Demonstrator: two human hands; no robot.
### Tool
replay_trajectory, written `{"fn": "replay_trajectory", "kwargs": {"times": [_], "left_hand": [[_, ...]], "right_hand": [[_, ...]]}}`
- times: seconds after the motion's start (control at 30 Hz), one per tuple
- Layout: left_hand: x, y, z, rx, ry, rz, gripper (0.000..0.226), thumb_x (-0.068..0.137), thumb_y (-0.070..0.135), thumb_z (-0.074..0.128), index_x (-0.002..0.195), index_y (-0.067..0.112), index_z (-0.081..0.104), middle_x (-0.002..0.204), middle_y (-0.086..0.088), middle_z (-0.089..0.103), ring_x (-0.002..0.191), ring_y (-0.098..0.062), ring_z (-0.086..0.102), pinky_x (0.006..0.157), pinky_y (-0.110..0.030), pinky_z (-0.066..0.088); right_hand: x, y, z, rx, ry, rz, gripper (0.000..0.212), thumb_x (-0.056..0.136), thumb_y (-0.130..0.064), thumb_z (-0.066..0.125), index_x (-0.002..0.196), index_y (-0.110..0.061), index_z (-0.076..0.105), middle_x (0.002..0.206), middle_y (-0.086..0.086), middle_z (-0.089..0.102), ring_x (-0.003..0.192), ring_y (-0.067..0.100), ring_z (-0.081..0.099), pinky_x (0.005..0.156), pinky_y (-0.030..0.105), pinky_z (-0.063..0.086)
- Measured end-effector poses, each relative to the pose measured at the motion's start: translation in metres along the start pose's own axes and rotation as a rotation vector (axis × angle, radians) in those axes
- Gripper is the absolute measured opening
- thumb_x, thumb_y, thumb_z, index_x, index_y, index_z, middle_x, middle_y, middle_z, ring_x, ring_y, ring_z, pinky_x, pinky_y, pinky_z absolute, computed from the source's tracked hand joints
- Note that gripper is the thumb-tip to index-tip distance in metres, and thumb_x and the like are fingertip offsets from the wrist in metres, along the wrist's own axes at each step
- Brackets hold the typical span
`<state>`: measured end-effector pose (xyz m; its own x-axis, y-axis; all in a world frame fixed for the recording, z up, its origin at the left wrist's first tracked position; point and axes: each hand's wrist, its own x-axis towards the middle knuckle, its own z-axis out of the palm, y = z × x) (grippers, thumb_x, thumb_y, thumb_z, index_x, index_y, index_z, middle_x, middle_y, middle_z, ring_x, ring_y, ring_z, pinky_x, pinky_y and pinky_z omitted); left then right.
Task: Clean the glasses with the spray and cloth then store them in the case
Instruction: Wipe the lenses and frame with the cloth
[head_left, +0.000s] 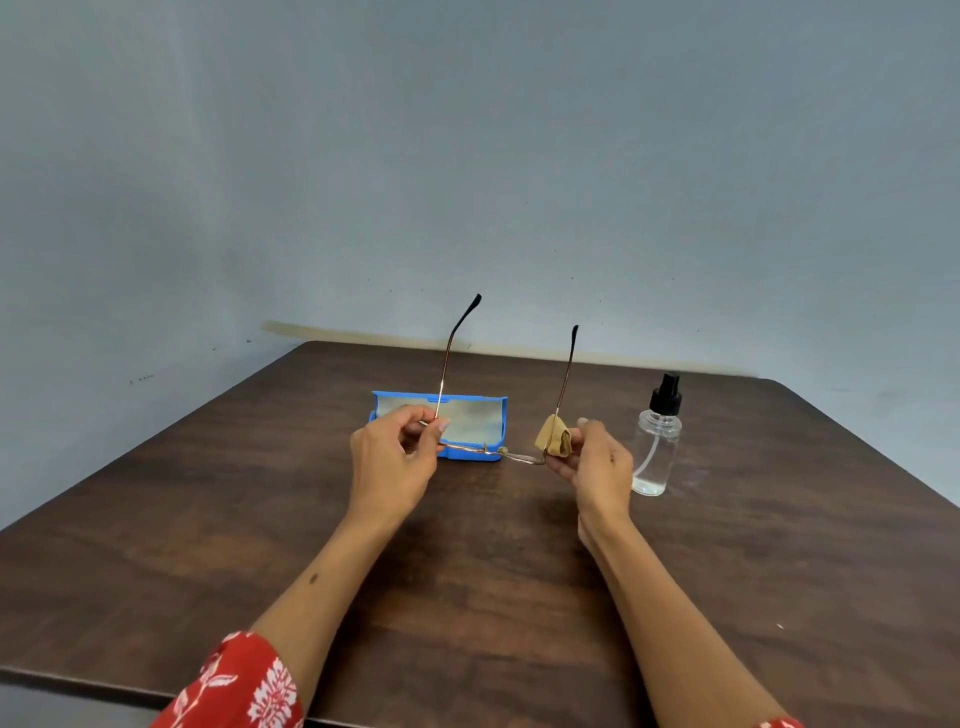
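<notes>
Above the dark wooden table (467, 571), the left hand (392, 462) is pinching the thin gold-framed glasses (491, 453) at their left end, while the right hand (597, 462) is pressing a folded tan cloth (553, 441) around the right lens. An open blue plastic case (467, 415) is lying just behind them, and a clear spray bottle with a black pump top (657, 447) is standing right of the right hand.

Dark brown wood-grain counter (467, 571) with rounded far corners, set against a grey wall. Open blue glasses case (470, 454), pale lining showing, lying near the middle toward the far edge. Clear spray bottle (656, 452) with black pump top, upright, well apart to the right of the case, a little liquid at its bottom.
</notes>
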<state>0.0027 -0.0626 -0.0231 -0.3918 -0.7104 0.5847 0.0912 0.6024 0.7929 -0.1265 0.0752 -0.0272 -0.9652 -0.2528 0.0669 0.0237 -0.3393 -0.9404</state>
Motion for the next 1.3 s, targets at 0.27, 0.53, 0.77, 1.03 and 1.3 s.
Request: {"fn": "replay_trajectory", "kwargs": {"times": [0.27, 0.53, 0.77, 1.03, 1.3], "left_hand": [[0.003, -0.006, -0.002, -0.147, -0.072, -0.180, 0.010, 0.078, 0.010, 0.074, 0.081, 0.019, 0.069, 0.069, -0.004, 0.068, 0.054, -0.014, 0.070, 0.051, -0.021, 0.056], [0.004, -0.014, -0.002, -0.084, -0.254, -0.313, 0.018, 0.078, 0.002, 0.072, 0.096, 0.003, 0.070, 0.073, -0.007, 0.071, 0.062, -0.016, 0.072, 0.061, -0.025, 0.059], [0.000, -0.007, -0.001, -0.036, -0.298, -0.312, 0.016, 0.080, 0.004, 0.070, 0.095, 0.010, 0.071, 0.077, -0.003, 0.071, 0.068, -0.012, 0.072, 0.067, -0.026, 0.060], [-0.004, 0.000, -0.004, -0.055, -0.266, -0.234, 0.014, 0.082, 0.004, 0.068, 0.081, 0.018, 0.070, 0.074, -0.001, 0.070, 0.066, -0.010, 0.071, 0.067, -0.022, 0.059], [-0.008, 0.001, -0.001, -0.031, -0.278, -0.177, 0.021, 0.084, 0.006, 0.067, 0.077, 0.026, 0.068, 0.071, 0.001, 0.071, 0.069, -0.010, 0.070, 0.065, -0.017, 0.057]], "right_hand": [[0.002, -0.001, -0.002, 0.008, -0.120, 0.008, 0.015, 0.081, 0.000, 0.068, 0.090, -0.007, 0.058, 0.088, 0.012, 0.068, 0.078, 0.017, 0.066, 0.063, 0.020, 0.056], [0.005, 0.005, -0.006, -0.260, -0.129, -0.084, 0.032, 0.081, 0.002, 0.068, 0.112, -0.003, 0.064, 0.093, 0.008, 0.070, 0.087, 0.019, 0.067, 0.086, 0.036, 0.054], [0.004, -0.001, -0.006, -0.359, -0.050, -0.273, 0.027, 0.083, -0.008, 0.068, 0.110, -0.011, 0.065, 0.085, -0.007, 0.068, 0.079, 0.002, 0.064, 0.071, 0.016, 0.051], [0.000, -0.001, -0.008, -0.466, -0.029, -0.281, 0.022, 0.078, -0.008, 0.072, 0.099, -0.013, 0.069, 0.082, -0.003, 0.069, 0.075, 0.001, 0.063, 0.074, 0.018, 0.052], [0.004, -0.023, -0.004, -0.275, 0.055, -0.376, 0.022, 0.078, -0.009, 0.074, 0.098, -0.016, 0.067, 0.081, -0.008, 0.068, 0.074, -0.003, 0.063, 0.066, 0.005, 0.049]]}}
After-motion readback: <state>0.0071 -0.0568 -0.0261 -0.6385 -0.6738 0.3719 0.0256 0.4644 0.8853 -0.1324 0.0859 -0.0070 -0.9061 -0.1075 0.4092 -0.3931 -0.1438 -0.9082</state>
